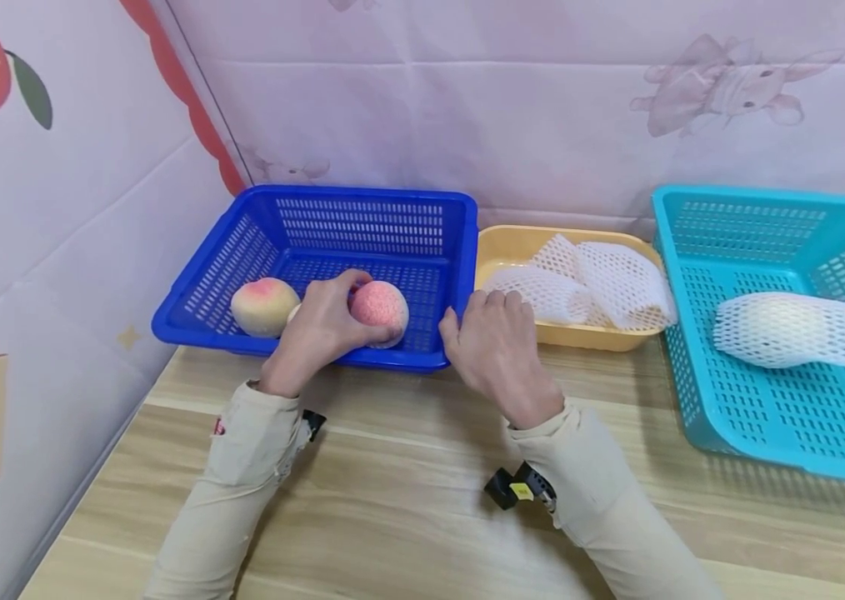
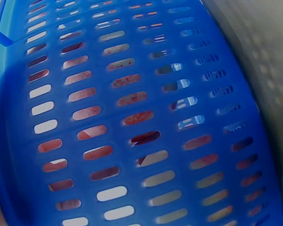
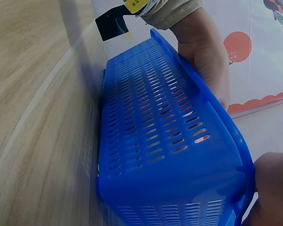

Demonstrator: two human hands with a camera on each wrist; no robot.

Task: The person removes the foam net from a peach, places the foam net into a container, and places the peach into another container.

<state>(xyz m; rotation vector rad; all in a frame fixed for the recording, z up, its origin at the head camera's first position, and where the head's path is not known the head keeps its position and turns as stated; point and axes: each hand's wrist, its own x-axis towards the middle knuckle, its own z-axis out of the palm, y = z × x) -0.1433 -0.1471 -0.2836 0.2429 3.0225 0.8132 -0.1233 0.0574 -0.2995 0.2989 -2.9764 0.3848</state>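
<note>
In the head view my left hand [image 1: 323,321] grips a pink peach [image 1: 381,308] at the front of the blue basket [image 1: 317,357], thumb and fingers on opposite sides of it. A yellow-pink peach [image 1: 263,307] lies left of that hand; a sliver of another pale fruit shows beside it, mostly hidden. My right hand [image 1: 496,354] touches the basket's front right corner, its thumb at the rim and its fingers over the yellow tray's edge; the fingertips are hidden. In the right wrist view the right hand [image 3: 276,188] is against the rim. The left wrist view shows the slotted basket wall [image 2: 132,113].
White foam net sleeves [image 1: 587,279] lie in a yellow tray [image 1: 595,337] right of the blue basket. Farther right stands a turquoise basket [image 1: 707,417] containing a pale fruit in a foam net [image 1: 790,329]. A patterned wall covering [image 1: 542,125] rises behind the wooden table [image 1: 407,500].
</note>
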